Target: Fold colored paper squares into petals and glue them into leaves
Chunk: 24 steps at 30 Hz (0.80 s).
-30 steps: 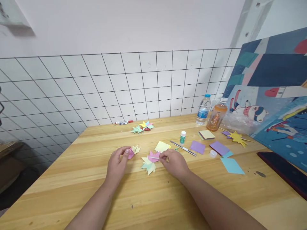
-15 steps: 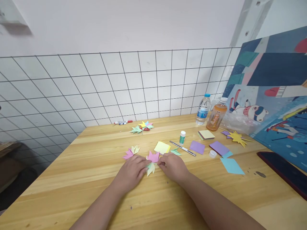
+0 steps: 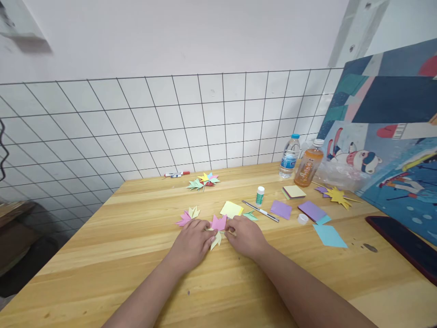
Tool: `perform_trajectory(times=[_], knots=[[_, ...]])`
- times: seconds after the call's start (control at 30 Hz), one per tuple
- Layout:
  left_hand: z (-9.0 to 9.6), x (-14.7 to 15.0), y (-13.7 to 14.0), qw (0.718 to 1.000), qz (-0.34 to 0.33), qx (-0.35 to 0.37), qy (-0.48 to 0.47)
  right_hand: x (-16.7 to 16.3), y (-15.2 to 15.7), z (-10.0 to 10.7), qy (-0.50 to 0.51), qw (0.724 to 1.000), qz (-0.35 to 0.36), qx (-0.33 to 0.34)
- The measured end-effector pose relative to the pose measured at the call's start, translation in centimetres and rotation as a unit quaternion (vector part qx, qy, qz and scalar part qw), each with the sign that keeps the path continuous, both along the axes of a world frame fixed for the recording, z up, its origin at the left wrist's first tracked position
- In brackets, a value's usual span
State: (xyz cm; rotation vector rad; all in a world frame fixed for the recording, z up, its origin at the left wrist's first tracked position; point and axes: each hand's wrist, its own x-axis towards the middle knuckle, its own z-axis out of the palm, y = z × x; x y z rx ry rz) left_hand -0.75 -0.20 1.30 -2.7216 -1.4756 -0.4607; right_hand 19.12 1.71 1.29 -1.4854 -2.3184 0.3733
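Observation:
Between my hands on the wooden table lies a folded paper flower, with a pink piece [image 3: 219, 222] at the top and a cream piece [image 3: 216, 240] below it. My left hand [image 3: 193, 240] presses its bent fingers on the flower's left side and covers part of it. At the right edge, my right hand [image 3: 246, 236] has its thumb and fingertips pinched together on the paper. A second folded piece, pink and cream [image 3: 189, 216], rests just beyond my left hand. Close behind my right hand are a small green folded piece [image 3: 251, 216] and a yellow paper stack [image 3: 232, 210].
A glue stick [image 3: 260, 196], a pen [image 3: 260, 211], purple paper [image 3: 281, 209] and blue paper [image 3: 330, 235] lie to the right. Two bottles [image 3: 308, 165] stand farther back. Finished paper shapes [image 3: 204, 181] and markers [image 3: 176, 174] lie near the wall. A dark phone-like object [image 3: 403, 246] sits far right.
My left fingers have shifted over the flower's left side, covering the pale green part that showed before. My right fingertips have moved slightly up along its edge.

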Motion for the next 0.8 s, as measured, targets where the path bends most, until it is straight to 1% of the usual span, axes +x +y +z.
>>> perform_trajectory(times=[0.1,0.2,0.27,0.33,0.43,0.53,0.6,0.63,0.7,0.73,0.8], knots=[[0.0,-0.2,0.0,1.000,-0.015,0.001,-0.006,-0.2,0.1,0.1,0.034,0.999,-0.023,0.032],[0.2,-0.5,0.0,0.999,-0.031,0.004,-0.026,-0.4,0.4,0.0,0.037,0.998,0.000,0.050],[0.5,-0.6,0.0,0.999,-0.031,0.009,-0.038,-0.7,0.5,-0.2,0.021,0.998,0.035,0.044],[0.8,-0.6,0.0,0.998,-0.027,0.011,-0.046,-1.0,0.5,-0.5,0.007,0.998,0.054,0.036],[1.1,-0.4,0.0,0.998,-0.035,0.005,-0.056,-1.2,0.3,-0.9,0.011,0.998,0.047,0.034],[0.9,-0.5,0.1,0.996,-0.042,0.003,-0.084,-1.2,0.3,-1.2,0.049,0.998,0.036,0.022],[0.6,-0.9,0.4,0.992,-0.020,0.012,-0.124,-1.1,0.4,-1.4,0.083,0.996,0.029,0.000],[0.4,-1.2,0.6,0.989,0.005,0.020,-0.147,-1.1,0.5,-1.5,0.099,0.995,0.026,-0.013],[-0.1,-1.9,0.9,0.980,0.076,0.032,-0.181,-1.0,0.6,-1.5,0.121,0.992,0.021,-0.037],[-0.3,-2.3,1.1,0.977,0.107,0.029,-0.183,-0.9,0.7,-1.4,0.127,0.991,0.019,-0.044],[-0.7,-2.8,1.4,0.976,0.145,0.000,-0.163,-0.9,0.6,-1.2,0.130,0.991,0.012,-0.041]])
